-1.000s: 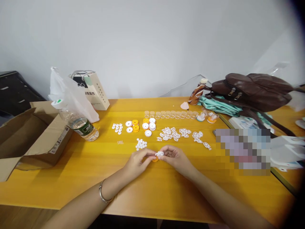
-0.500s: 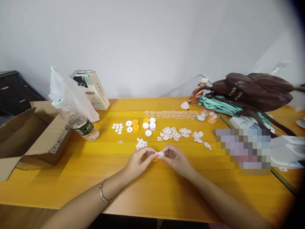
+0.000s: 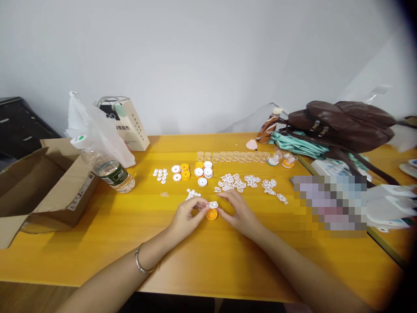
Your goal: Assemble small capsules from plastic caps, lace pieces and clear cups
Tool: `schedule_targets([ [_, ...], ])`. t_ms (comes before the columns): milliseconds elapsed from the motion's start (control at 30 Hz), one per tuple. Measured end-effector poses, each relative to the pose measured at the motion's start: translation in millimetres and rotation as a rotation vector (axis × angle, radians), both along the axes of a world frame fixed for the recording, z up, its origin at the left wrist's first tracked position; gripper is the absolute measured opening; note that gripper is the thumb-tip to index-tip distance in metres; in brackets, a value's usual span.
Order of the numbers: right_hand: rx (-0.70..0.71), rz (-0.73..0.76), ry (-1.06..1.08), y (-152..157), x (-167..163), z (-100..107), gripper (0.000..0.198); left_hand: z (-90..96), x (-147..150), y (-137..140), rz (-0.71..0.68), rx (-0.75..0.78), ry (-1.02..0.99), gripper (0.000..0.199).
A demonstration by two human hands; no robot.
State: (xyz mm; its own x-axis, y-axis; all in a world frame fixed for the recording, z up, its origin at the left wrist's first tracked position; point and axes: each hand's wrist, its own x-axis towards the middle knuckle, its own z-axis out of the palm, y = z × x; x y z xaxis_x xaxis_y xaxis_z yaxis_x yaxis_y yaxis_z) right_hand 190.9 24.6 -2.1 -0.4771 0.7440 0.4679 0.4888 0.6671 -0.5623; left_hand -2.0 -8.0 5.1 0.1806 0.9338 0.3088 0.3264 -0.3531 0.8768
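Observation:
My left hand [image 3: 186, 217] pinches a white openwork plastic piece [image 3: 213, 204] by its left end. Just below that piece, an orange round disc [image 3: 211, 214] lies on the table between my hands. My right hand [image 3: 240, 217] is to the right of both, its thumb and fingers apart and nothing between them. Behind my hands is a loose heap of similar white openwork pieces [image 3: 232, 182]. A cluster of small white caps [image 3: 193, 194] sits just beyond my left fingers.
White and orange discs [image 3: 199, 171] stand in stacks mid-table, with small white knobbed parts [image 3: 160, 174] to their left. Behind them runs a row of clear cups [image 3: 236, 157]. A water bottle [image 3: 112, 169] leans beside an open cardboard box [image 3: 65, 191]; a brown bag [image 3: 345, 126] lies right.
My right fingers have come off the white openwork piece and spread apart. The piece now stays in my left hand, a little to the left, and the orange disc shows more fully.

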Motion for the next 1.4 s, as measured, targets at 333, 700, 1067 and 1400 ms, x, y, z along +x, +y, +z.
schedule_targets([
  [333,0.195,-0.25,-0.394,7,-3,-7,0.028,0.2,0,-1,-0.006,0.099,0.084,0.011],
  [700,0.171,-0.092,-0.315,8,3,-6,0.011,-0.3,-2,0,0.002,0.104,0.084,0.012],
  [1067,-0.037,-0.13,0.261,5,5,-2,0.017,-0.5,-5,0,-0.022,0.134,0.138,0.013],
  [1400,0.066,0.154,0.207,-6,-2,7,0.014,1.6,-4,-1,-0.056,0.131,0.143,0.013],
])
